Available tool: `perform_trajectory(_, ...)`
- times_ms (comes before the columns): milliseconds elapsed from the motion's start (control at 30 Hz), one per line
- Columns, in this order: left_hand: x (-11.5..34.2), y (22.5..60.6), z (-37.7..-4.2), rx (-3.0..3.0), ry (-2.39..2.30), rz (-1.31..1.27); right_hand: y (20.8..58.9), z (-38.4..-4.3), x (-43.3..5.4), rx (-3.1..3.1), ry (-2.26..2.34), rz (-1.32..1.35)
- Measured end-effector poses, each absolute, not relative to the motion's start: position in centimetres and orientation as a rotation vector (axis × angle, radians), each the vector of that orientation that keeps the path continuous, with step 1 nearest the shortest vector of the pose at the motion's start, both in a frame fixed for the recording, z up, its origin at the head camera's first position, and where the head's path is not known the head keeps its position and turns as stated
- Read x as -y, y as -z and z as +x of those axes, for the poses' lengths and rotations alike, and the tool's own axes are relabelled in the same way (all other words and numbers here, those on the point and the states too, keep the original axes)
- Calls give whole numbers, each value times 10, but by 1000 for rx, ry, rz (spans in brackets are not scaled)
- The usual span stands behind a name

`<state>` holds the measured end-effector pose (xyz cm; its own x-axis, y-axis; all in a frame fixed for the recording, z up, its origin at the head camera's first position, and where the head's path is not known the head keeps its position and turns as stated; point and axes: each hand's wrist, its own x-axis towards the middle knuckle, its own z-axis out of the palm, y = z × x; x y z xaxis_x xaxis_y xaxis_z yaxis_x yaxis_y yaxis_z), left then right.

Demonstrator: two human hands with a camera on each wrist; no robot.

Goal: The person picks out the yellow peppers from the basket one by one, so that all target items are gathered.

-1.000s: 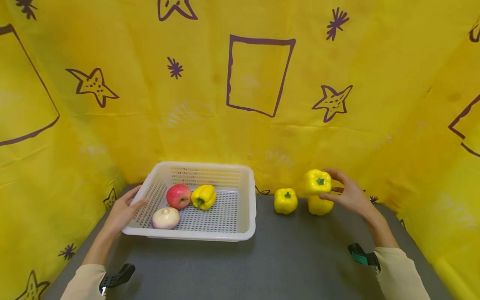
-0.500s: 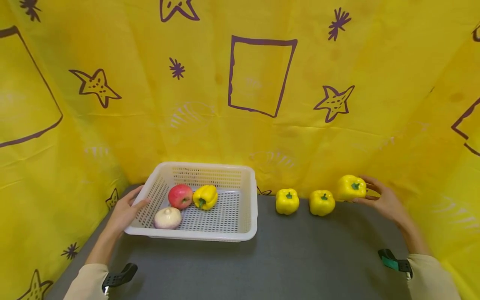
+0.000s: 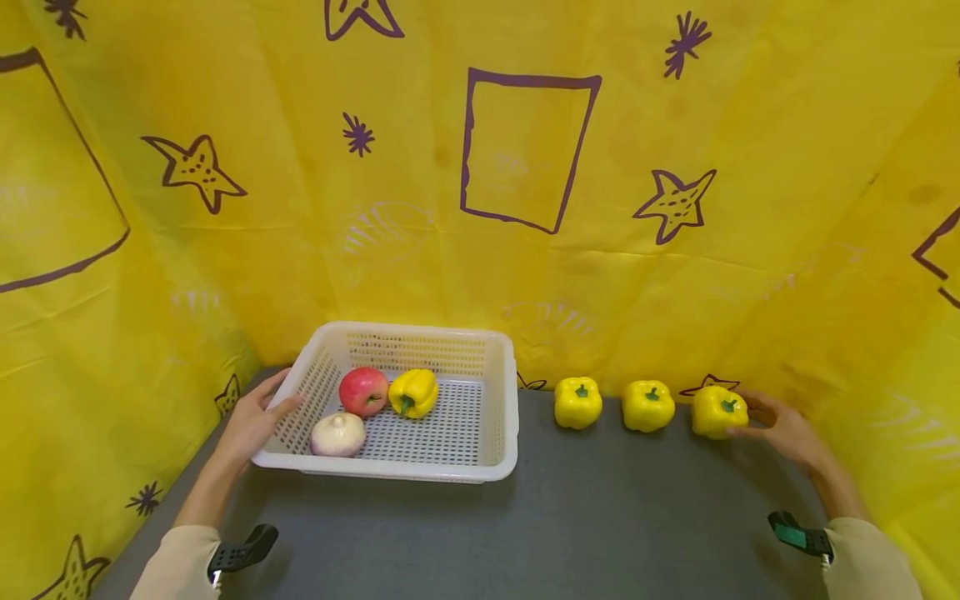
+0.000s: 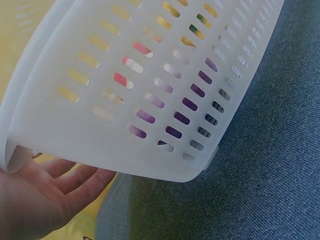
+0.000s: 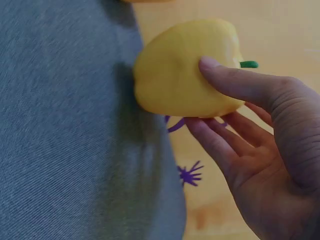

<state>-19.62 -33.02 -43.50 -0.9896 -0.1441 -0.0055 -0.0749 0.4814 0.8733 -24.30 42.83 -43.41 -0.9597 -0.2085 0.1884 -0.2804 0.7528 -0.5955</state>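
My left hand (image 3: 251,425) grips the left rim of a white plastic basket (image 3: 500,408), thumb over the rim; in the left wrist view its fingers (image 4: 82,187) lie outside the perforated wall. Inside the basket are a red apple (image 3: 363,392), a yellow bell pepper (image 3: 413,392) and a round white-and-purple vegetable (image 3: 338,435). At the right, my right hand (image 3: 783,432) holds another yellow bell pepper (image 3: 716,412) between thumb and fingers. In the right wrist view this pepper (image 5: 175,75) sits at the table's surface, its green stem toward the palm.
Two more yellow bell peppers, a middle one (image 3: 648,406) and a left one (image 3: 577,402), stand in a row between the basket and the held pepper. Yellow patterned cloth (image 3: 420,275) rises behind and on both sides of the dark grey table (image 3: 480,533).
My right hand has carried its pepper right and down, from above the middle pepper to the table at the row's right end. The left hand has stayed on the basket.
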Motion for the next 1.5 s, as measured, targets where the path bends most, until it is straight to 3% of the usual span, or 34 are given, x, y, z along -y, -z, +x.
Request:
perform_trajectory(533,330,434,-197,2629,1585,195,439,-247,-430,2915,-990,428)
perform_trajectory(1133,330,435,-197,2645,1577,202,416,-241,-432,2958,-811,471)
perform_trajectory(1500,331,434,-196,2670,1542,213,384,-240,-401,2945,-729,549)
